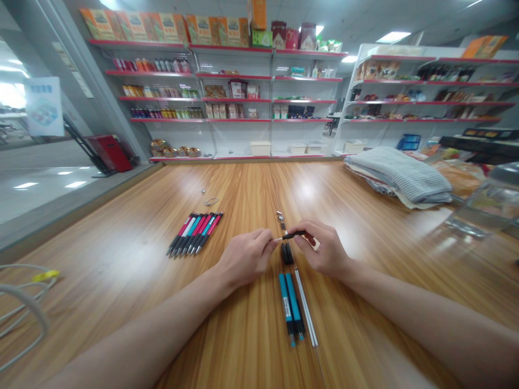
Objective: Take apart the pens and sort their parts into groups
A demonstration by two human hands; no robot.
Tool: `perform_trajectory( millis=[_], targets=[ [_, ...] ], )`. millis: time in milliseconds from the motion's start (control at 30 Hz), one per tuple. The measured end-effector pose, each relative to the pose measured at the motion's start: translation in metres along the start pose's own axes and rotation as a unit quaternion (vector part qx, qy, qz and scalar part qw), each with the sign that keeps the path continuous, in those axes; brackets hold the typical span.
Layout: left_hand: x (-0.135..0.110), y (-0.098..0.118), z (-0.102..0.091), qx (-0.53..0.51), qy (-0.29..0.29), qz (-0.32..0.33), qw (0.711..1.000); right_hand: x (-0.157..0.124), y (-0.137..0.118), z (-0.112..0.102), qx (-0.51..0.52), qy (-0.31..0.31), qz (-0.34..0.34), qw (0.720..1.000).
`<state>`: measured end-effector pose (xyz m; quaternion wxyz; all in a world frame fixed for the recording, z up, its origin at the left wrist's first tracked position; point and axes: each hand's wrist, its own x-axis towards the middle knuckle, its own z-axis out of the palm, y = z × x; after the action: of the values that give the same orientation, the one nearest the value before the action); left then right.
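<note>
Above the middle of the table, my right hand (324,246) is closed around a pen (295,235) with a black grip; a bit of red shows under its fingers. My left hand (249,256) pinches a thin pale piece at the pen's front end, possibly the refill; its fingers hide most of it. Just below lie black grip sleeves (287,253), and beyond the hands a few small metal parts (280,217). Nearer me are two teal pen barrels (292,302) with black ends, beside thin white refills (307,308).
Several assembled pens (194,233) lie in a row on the left, with a small ring (211,201) behind them. White cable (24,302) coils at the left edge. Folded striped cloth (399,173) and a clear container (486,200) stand right. Stocked shelves (235,77) line the back.
</note>
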<state>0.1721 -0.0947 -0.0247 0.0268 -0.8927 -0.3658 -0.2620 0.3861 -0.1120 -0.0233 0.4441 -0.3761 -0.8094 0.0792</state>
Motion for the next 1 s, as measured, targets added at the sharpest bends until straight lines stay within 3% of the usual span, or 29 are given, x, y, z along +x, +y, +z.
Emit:
perform_trajectory(
  millis=[300,500,667,733,833,1000],
  targets=[
    [0.0,-0.004,0.004,0.045,-0.005,0.007,0.999,-0.002,0.001,0.0,0.003,0.0,0.031,1.0],
    [-0.001,-0.004,0.002,0.043,-0.017,0.002,0.999,-0.001,0.014,-0.001,0.055,0.024,0.131,0.99],
    [-0.002,-0.007,0.002,0.025,-0.016,-0.001,1.0,0.003,0.027,-0.002,0.096,-0.011,0.206,0.974],
    [-0.002,-0.008,0.001,0.018,-0.013,0.0,1.0,0.004,0.03,-0.003,0.067,-0.031,0.207,0.976],
    [-0.003,-0.008,-0.002,0.007,-0.014,0.008,1.0,0.005,0.03,-0.007,-0.057,-0.051,0.188,0.979],
    [-0.004,-0.009,-0.005,-0.021,-0.033,0.052,0.998,0.008,0.025,-0.017,-0.239,-0.103,0.169,0.951]
  ],
)
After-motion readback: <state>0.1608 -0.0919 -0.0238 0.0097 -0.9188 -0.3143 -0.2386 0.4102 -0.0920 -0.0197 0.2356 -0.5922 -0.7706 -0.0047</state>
